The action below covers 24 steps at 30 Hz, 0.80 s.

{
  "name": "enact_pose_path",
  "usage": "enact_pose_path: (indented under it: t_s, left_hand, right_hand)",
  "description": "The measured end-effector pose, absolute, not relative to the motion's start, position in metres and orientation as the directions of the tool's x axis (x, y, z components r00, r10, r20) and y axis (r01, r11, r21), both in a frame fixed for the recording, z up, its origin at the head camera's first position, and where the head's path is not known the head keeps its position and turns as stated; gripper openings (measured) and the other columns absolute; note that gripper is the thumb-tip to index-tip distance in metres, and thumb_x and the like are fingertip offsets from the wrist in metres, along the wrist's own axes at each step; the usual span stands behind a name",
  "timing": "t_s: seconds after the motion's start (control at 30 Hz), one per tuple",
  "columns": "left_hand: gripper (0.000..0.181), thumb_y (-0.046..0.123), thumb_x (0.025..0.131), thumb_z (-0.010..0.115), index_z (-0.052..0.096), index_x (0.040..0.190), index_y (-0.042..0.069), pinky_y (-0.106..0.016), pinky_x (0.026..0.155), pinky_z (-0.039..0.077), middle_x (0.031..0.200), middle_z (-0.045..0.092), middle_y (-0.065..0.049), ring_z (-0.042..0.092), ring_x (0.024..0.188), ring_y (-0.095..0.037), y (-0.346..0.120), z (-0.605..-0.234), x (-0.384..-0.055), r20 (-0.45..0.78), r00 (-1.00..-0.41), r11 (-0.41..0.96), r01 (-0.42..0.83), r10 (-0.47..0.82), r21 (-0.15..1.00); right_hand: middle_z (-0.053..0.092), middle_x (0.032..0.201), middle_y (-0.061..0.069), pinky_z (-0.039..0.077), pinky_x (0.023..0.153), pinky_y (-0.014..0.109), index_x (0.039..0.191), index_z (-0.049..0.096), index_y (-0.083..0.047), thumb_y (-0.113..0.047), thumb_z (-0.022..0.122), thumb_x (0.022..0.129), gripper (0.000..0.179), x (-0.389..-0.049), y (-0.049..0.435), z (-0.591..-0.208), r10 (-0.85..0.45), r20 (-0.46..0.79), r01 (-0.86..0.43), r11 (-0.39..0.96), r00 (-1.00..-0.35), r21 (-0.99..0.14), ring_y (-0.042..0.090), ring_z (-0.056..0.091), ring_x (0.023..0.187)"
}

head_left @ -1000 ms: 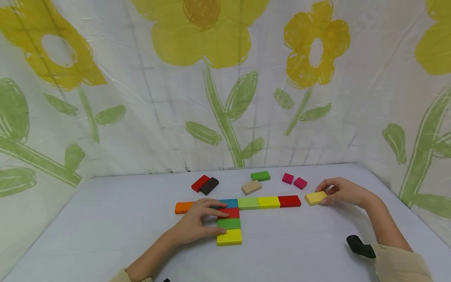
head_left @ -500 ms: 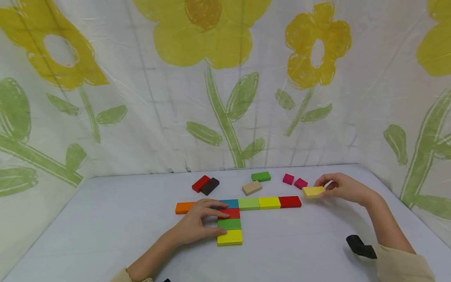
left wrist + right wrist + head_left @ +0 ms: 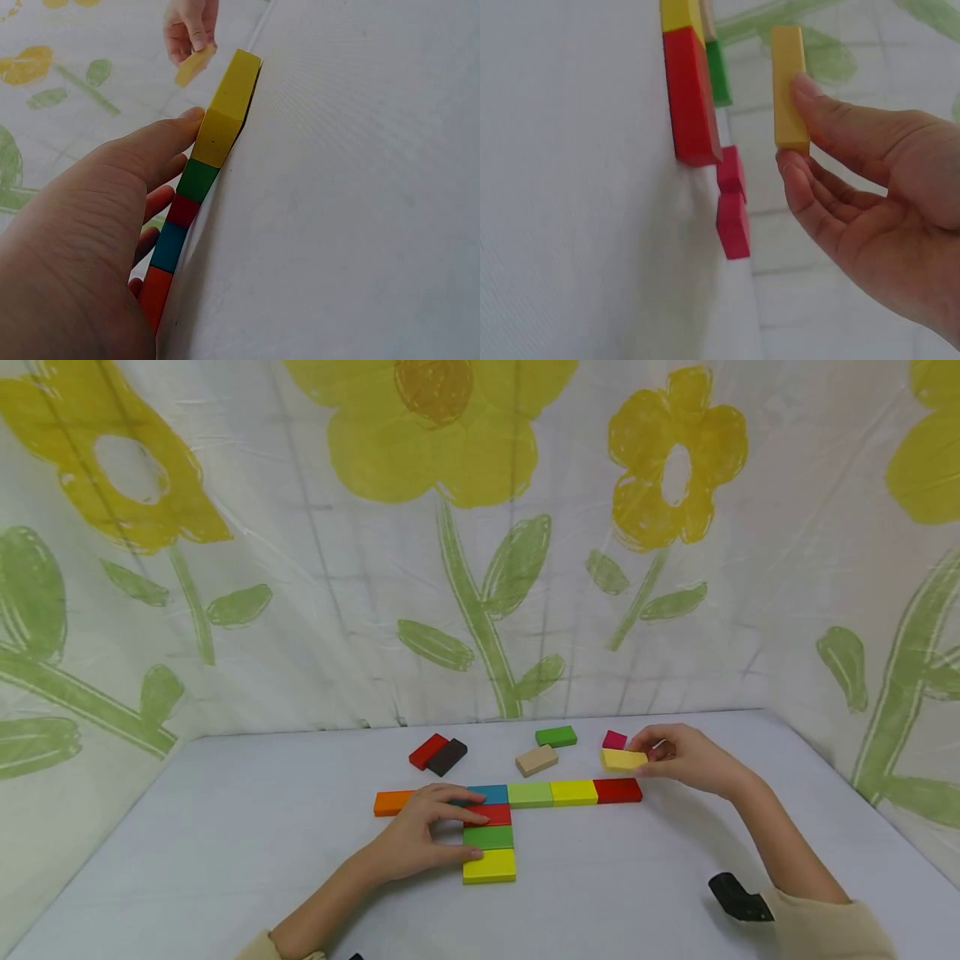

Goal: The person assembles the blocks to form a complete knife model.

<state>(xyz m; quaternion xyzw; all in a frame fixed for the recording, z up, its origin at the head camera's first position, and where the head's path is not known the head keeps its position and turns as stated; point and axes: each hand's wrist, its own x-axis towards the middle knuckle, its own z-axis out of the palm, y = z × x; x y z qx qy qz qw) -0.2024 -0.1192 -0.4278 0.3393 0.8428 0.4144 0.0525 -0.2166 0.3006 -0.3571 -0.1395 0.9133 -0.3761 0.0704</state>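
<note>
My right hand (image 3: pixel 686 762) pinches a pale yellow block (image 3: pixel 622 762) between thumb and fingers, held above the table just behind the right end of a row. In the right wrist view, that pale yellow block (image 3: pixel 788 90) shows clear of the tabletop. Orange (image 3: pixel 392 802), blue (image 3: pixel 489 794), light green (image 3: pixel 529 794), yellow (image 3: pixel 573 792) and red (image 3: pixel 618 790) blocks form the row. Below the blue one run a red block (image 3: pixel 498 815), a green block (image 3: pixel 487 837) and a yellow block (image 3: pixel 491 867). My left hand (image 3: pixel 416 833) rests on this column, fingers extended, thumb on the lowest yellow block.
Behind the row lie a red block (image 3: pixel 427 750) beside a dark block (image 3: pixel 447 757), a tan block (image 3: pixel 537 760), a green block (image 3: pixel 556 736) and two small pink blocks (image 3: pixel 614 740), one mostly hidden by my right hand. A flower-printed cloth (image 3: pixel 345 610) hangs behind the white table (image 3: pixel 225 843).
My right hand has lifted the pale yellow block and carried it left, from beyond the row's right end to behind the red end block. My left hand stays in place.
</note>
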Motion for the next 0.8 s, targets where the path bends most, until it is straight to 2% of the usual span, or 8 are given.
enact_pose_path:
  t_s: [0.17, 0.37, 0.63, 0.8]
  left_hand:
    - [0.036, 0.037, 0.089, 0.084, 0.08, 0.123, 0.029, -0.066, 0.114, 0.035, 0.142, 0.065, 0.011, 0.043, 0.143, -0.026, -0.119, -0.428, -0.202, 0.184, -0.768, 0.432, 0.521, 0.613, 0.736]
    - [0.035, 0.037, 0.09, 0.084, 0.08, 0.124, 0.028, -0.068, 0.113, 0.036, 0.142, 0.065, 0.01, 0.043, 0.143, -0.028, -0.119, -0.428, -0.202, 0.181, -0.766, 0.433, 0.522, 0.617, 0.735]
    - [0.036, 0.037, 0.089, 0.085, 0.08, 0.123, 0.029, -0.066, 0.113, 0.036, 0.141, 0.065, 0.01, 0.044, 0.142, -0.026, -0.119, -0.427, -0.202, 0.184, -0.769, 0.435, 0.522, 0.612, 0.734]
    - [0.035, 0.037, 0.089, 0.084, 0.08, 0.123, 0.028, -0.068, 0.113, 0.035, 0.141, 0.065, 0.01, 0.045, 0.141, -0.027, -0.119, -0.428, -0.203, 0.197, -0.763, 0.433, 0.536, 0.615, 0.725]
  right_hand:
    - [0.066, 0.098, 0.006, 0.056, 0.071, 0.023, 0.113, 0.071, -0.002, -0.017, 0.082, 0.092, 0.028, -0.215, 0.271, -0.359, -0.334, 0.002, -0.23, 0.643, -0.943, -0.73, 0.022, 0.059, 0.088]
    - [0.07, 0.102, 0.006, 0.058, 0.071, 0.024, 0.11, 0.073, -0.003, -0.017, 0.083, 0.092, 0.025, -0.209, 0.236, -0.365, -0.339, 0.048, -0.259, 0.614, -0.94, -0.745, 0.019, 0.064, 0.087]
    - [0.072, 0.101, 0.004, 0.057, 0.07, 0.023, 0.108, 0.075, -0.005, -0.017, 0.087, 0.088, 0.026, -0.2, 0.205, -0.373, -0.369, 0.096, -0.311, 0.584, -0.924, -0.749, 0.017, 0.063, 0.085]
    - [0.069, 0.1, 0.004, 0.057, 0.07, 0.022, 0.108, 0.074, -0.007, -0.018, 0.087, 0.088, 0.027, -0.198, 0.194, -0.379, -0.389, 0.075, -0.31, 0.587, -0.918, -0.748, 0.015, 0.061, 0.082]
